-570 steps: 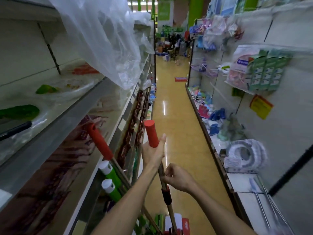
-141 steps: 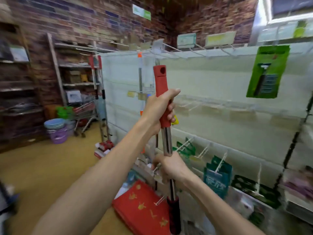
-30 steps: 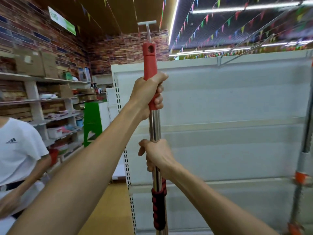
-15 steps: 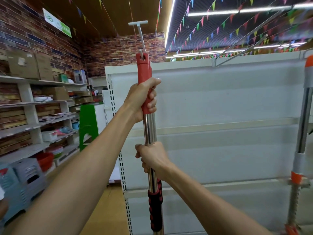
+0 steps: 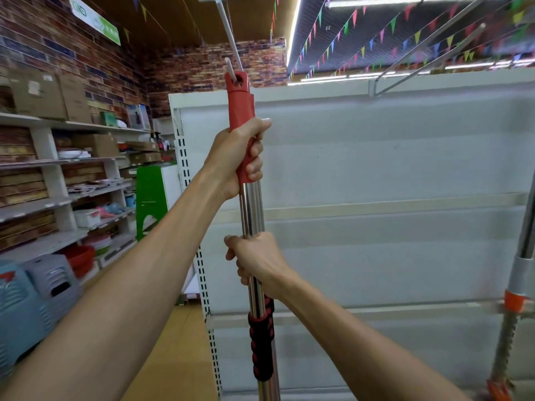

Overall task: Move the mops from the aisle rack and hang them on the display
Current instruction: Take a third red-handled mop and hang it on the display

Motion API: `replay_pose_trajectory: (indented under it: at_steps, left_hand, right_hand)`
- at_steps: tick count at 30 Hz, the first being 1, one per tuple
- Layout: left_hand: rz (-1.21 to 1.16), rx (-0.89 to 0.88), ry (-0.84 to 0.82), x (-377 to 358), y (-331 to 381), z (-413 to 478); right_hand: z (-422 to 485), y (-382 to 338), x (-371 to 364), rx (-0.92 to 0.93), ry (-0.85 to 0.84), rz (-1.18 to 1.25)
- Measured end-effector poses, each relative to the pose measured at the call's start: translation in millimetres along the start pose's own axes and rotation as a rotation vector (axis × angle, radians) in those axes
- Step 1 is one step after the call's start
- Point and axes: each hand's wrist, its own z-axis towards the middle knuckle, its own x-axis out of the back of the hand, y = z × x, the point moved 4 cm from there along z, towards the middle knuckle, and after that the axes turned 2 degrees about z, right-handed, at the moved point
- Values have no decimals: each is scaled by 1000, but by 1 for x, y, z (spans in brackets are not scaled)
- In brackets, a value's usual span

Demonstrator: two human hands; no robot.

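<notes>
Here, at the far left, wall shelves [image 5: 58, 166] of cardboard boxes and plastic tubs stand well apart from the work. Moving right, the left hand [image 5: 237, 157] is clenched around the red plastic top grip [image 5: 241, 111] of the mop, a chrome-shafted pole [image 5: 252, 209] held upright in front of the white panelled display [image 5: 390, 157]. The hanging hole at the grip's tip appears to be threaded onto the white metal peg hook [image 5: 231, 41], which slopes up toward a crossbar at the top edge; whether the grip has slid fully home cannot be told. Below, the right hand [image 5: 256, 263] is closed around the chrome shaft just above the black-and-red ribbed sleeve [image 5: 262, 342]. The mop head is out of view.

To finish the hang well, I would judge that the left hand should steer the hole along the peg, while the right hand carries the weight and keeps the pole vertical so the hole does not bind. Both hands should release only once the grip rests on the peg and the pole hangs free.

At the far right, a second pole with an orange collar [image 5: 518, 287] already stands against the display, so the swing should be kept small.
</notes>
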Motion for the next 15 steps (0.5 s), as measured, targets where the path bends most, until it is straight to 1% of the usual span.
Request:
replay_pose_trajectory:
  at_steps: [10, 15]
  left_hand:
    - [-11, -75, -49, 1, -4, -3]
    - [34, -120, -55, 1, -8, -9]
  right_hand:
    - [10, 14, -2, 71, -9, -13]
    - [16, 19, -3, 123, -72, 9]
